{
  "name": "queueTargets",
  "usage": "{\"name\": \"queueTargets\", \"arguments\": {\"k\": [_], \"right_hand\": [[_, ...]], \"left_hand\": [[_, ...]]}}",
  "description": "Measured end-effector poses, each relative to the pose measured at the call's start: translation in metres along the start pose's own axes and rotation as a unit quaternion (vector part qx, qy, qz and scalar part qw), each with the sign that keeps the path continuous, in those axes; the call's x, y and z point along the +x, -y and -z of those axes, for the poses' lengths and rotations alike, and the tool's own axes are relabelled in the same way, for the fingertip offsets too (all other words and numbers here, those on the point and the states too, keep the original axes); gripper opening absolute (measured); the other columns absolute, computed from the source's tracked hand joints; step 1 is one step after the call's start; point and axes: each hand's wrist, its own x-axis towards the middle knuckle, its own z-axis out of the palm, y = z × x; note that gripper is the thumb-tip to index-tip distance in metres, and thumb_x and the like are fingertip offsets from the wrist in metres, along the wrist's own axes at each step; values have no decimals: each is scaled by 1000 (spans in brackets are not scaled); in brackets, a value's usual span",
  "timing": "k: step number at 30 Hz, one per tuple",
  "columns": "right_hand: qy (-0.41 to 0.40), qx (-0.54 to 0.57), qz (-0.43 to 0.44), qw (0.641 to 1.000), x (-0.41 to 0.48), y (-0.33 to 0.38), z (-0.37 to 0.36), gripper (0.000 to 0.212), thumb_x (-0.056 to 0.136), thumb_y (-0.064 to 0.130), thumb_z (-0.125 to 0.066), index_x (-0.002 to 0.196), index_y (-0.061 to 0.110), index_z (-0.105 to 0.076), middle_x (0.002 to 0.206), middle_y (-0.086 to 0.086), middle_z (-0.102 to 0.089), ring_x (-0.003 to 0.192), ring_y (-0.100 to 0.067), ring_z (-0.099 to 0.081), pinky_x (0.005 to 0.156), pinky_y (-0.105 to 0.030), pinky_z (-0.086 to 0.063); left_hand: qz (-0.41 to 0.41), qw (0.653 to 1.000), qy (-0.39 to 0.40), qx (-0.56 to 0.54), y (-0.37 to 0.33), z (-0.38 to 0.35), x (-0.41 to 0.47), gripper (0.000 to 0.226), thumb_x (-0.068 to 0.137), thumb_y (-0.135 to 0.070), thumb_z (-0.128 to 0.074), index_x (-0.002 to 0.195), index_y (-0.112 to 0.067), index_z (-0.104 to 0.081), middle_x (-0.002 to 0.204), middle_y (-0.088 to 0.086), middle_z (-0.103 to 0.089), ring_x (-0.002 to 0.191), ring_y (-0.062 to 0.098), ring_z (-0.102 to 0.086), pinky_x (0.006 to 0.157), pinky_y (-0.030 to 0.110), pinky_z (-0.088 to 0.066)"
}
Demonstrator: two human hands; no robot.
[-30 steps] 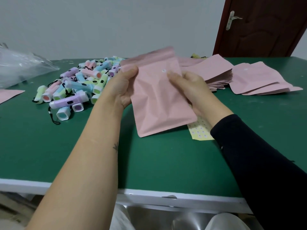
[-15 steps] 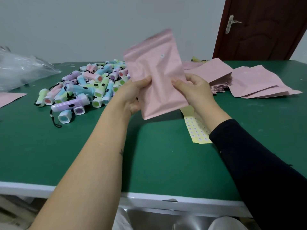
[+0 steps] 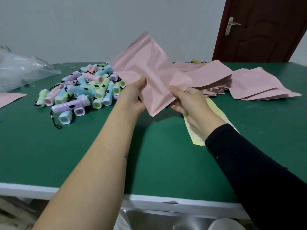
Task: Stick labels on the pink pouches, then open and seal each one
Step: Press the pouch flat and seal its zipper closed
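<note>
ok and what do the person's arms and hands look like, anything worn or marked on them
The left hand and right hand are bare, with no gloves, and no rings or watch show. The left forearm is uncovered and has a small dark tattoo on it. The right arm wears a long black sleeve that ends at the wrist.

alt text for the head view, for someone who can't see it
A left hand and right hand hold a pink pouch above a green table, a small white label near its top. Pastel torches are piled to the left; a stack of pouches and a yellow label sheet lie to the right.
</note>
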Motion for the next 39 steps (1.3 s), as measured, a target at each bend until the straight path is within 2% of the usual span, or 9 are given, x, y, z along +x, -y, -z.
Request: {"name": "queueTargets", "arguments": {"k": [1, 4, 9, 15, 20, 23, 29, 33, 39], "right_hand": [[20, 5, -15, 1000, -2, 1, -1, 11, 87, 27, -72, 85, 20, -64, 80, 8, -74, 73, -10, -71, 58, -22, -56], [45, -15, -38, 998, -5, -4, -7, 27, 88, 36, -70, 111, 23, -63, 108, 7, -72, 99, -14, -69, 59, -23, -55], [9, 9, -53, 999, -6, -4, -12, 21, 91, 39, -64, 100, 20, -63, 113, 1, -71, 105, -17, -67, 66, -27, -54], [-34, -12, -44, 998, -3, -5, -9, 21, 91, 34, -67, 89, 14, -61, 118, -10, -68, 110, -25, -64, 67, -26, -54], [-72, -45, -24, 996, -2, -4, -7, 28, 91, 34, -66, 74, 16, -53, 86, 0, -65, 74, -18, -59, 64, -23, -51], [-91, -72, -19, 993, -3, -1, -6, 31, 92, 33, -66, 69, 17, -51, 72, 4, -56, 60, -14, -46, 47, -14, -40], [-115, -78, 3, 990, -5, 7, -2, 36, 90, 25, -67, 60, 16, -48, 68, -2, -50, 63, -19, -43, 63, -30, -36], [-124, -57, -31, 990, -5, 8, 3, 32, 90, 30, -67, 65, 16, -52, 78, -9, -54, 59, -20, -46, 63, -31, -39], [-113, -54, -25, 992, -1, 10, 8, 30, 93, 31, -65, 70, 15, -52, 77, -4, -57, 56, -15, -49, 62, -28, -44]], "left_hand": [[1, 1000, -2, -1, 0, 0, 0, 8, 94, -2, -60, 102, -2, -64, 79, 12, -76, 67, 26, -74, 52, 44, -59], [3, 1000, -4, 6, 0, 2, 0, 10, 94, -3, -62, 103, -3, -65, 83, 13, -76, 71, 28, -74, 58, 46, -60], [10, 1000, -12, -6, -1, 3, 0, 13, 93, -3, -63, 105, -4, -65, 88, 13, -76, 85, 30, -73, 66, 49, -60], [17, 1000, -3, -13, 1, 2, -1, 10, 91, -1, -63, 100, -4, -66, 83, 13, -76, 72, 29, -75, 60, 47, -60], [19, 1000, -4, -4, 2, 1, -1, 11, 91, 0, -63, 101, -4, -66, 83, 12, -76, 72, 28, -75, 62, 46, -60], [20, 1000, 5, 2, 3, 1, -1, 8, 92, 0, -62, 98, -3, -65, 80, 12, -76, 70, 26, -75, 64, 43, -61], [22, 990, 88, 103, 8, -2, -9, 19, 92, -2, -62, 110, -4, -65, 102, 9, -76, 93, 23, -73, 90, 40, -57], [26, 972, 125, 199, 22, -8, -15, 19, 91, 6, -59, 106, -2, -65, 105, 9, -73, 96, 22, -70, 88, 32, -57], [-24, 972, 110, 205, 19, -12, -14, 26, 93, 10, -53, 115, -2, -61, 104, 8, -73, 94, 20, -70, 80, 28, -59]]}}
